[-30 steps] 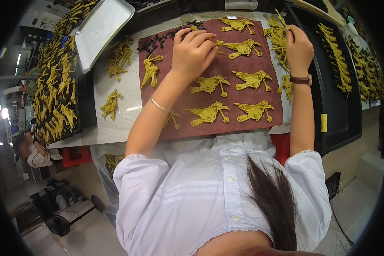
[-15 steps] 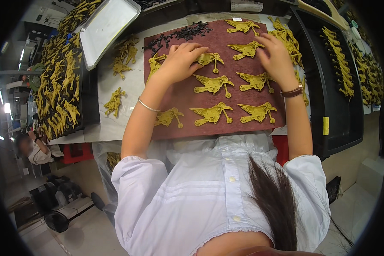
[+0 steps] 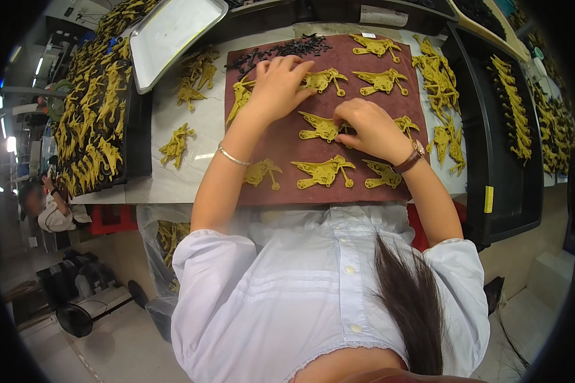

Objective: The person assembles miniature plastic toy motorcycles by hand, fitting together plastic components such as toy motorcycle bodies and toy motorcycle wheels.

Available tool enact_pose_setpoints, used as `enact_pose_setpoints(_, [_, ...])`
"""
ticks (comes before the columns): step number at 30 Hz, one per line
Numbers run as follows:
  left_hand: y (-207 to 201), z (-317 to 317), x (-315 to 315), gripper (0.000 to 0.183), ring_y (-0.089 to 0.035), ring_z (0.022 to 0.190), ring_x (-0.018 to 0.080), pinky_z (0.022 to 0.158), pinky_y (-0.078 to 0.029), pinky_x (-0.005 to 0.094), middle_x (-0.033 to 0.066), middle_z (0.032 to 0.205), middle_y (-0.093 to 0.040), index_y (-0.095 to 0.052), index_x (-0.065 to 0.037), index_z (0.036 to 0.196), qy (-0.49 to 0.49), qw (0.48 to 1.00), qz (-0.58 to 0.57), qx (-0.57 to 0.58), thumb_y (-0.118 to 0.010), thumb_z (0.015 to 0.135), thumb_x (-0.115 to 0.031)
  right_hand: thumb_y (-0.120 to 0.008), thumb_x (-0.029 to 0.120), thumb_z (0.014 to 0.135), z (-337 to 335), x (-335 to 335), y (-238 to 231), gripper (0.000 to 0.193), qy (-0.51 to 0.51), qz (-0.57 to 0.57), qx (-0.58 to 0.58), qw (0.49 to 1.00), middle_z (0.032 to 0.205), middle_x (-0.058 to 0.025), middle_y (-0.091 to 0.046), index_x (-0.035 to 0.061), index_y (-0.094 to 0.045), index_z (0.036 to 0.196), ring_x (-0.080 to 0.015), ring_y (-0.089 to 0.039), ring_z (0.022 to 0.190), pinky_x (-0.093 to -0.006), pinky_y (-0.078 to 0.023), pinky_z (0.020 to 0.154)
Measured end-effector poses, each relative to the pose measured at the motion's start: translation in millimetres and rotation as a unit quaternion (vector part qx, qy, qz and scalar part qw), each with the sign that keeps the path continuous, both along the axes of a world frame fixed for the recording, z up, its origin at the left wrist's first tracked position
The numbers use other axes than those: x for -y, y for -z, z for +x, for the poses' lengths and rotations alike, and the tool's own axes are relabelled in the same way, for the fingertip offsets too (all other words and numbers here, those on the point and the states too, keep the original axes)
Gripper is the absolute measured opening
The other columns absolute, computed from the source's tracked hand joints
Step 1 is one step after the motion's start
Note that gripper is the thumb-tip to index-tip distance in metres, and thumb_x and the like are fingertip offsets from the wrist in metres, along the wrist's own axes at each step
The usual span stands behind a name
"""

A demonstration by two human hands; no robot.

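Rows of flat yellow-green plastic parts, each with a pointed end and a small hanging arm, lie on a dark red mat [image 3: 275, 143]. My left hand [image 3: 278, 89] is curled at the left end of an upper-row plastic part [image 3: 327, 81], thumb and fingers closed around that end. My right hand [image 3: 368, 127] is closed over the right end of a middle-row plastic part [image 3: 317, 126]; what its fingertips pinch is hidden. Small black pieces [image 3: 300, 46] are heaped at the mat's far edge, just beyond my left hand.
A pale metal tray [image 3: 172, 38] stands at the far left, beside a black crate full of yellow-green parts [image 3: 99, 121]. More parts [image 3: 436, 73] are piled right of the mat. A large black bin [image 3: 485, 147] stands farther right. A person [image 3: 54, 214] is in the left background.
My right hand has moved from the upper right part down and left to the middle-row part. My left hand stays at the upper-row part. The view has shifted slightly.
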State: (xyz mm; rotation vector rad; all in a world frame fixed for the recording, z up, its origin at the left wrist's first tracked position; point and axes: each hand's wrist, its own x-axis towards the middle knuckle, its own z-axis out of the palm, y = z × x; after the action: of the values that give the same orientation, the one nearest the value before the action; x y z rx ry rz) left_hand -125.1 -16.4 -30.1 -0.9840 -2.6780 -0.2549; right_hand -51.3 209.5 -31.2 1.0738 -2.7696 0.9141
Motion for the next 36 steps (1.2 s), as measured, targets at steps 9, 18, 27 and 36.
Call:
enact_pose_setpoints(9, [-15, 36, 76, 0.067, -0.061, 0.101, 0.0349, 0.083, -0.049, 0.0451, 0.0155, 0.111, -0.061, -0.053, -0.004, 0.124, -0.264, 0.947, -0.035, 0.179, -0.08, 0.068, -0.03, -0.067, 0.001, 0.071, -14, 6, -4, 0.018, -0.011, 0.026, 0.007, 1.0, 0.089, -0.0114, -0.063, 0.0021, -0.06, 0.088, -0.0323, -0.061, 0.091, -0.0411, -0.05, 0.078])
enact_pose_setpoints(18, [-32, 67, 84, 0.031, -0.062, 0.1, 0.0136, 0.086, -0.051, 0.0293, 0.0117, 0.109, -0.067, -0.059, 0.005, 0.119, -0.069, 0.876, 0.335, 0.34, -0.059, 0.089, -0.003, -0.063, 0.004, 0.084, -15, 9, -37, 0.021, -0.019, -0.176, 0.081, 0.981, 0.109, -0.0118, -0.066, 0.0013, -0.064, 0.105, -0.0261, -0.063, 0.1, -0.0335, -0.049, 0.087])
enact_pose_setpoints(27, [-77, 102, 26, 0.04, -0.056, 0.117, 0.0238, 0.104, -0.033, 0.0376, 0.0139, 0.121, -0.061, -0.06, -0.005, 0.12, 0.038, 0.932, 0.278, 0.227, -0.064, 0.081, -0.003, -0.061, 0.001, 0.087, 10, 7, -53, 0.015, -0.087, -0.253, 0.153, 0.951, 0.1, -0.0106, -0.07, -0.0017, -0.068, 0.1, -0.0189, -0.067, 0.089, -0.0293, -0.053, 0.077])
enact_pose_setpoints(36, [-60, 120, -22, 0.013, -0.046, 0.13, 0.0312, 0.11, -0.019, 0.0453, 0.0159, 0.135, -0.053, -0.065, -0.008, 0.083, -0.009, 0.961, 0.277, 0.001, -0.071, 0.073, -0.005, -0.062, 0.007, 0.082, 35, 13, -43, 0.014, 0.044, -0.31, 0.023, 0.95, 0.082, -0.0133, -0.068, 0.0013, -0.068, 0.093, -0.0279, -0.066, 0.069, -0.0347, -0.053, 0.062])
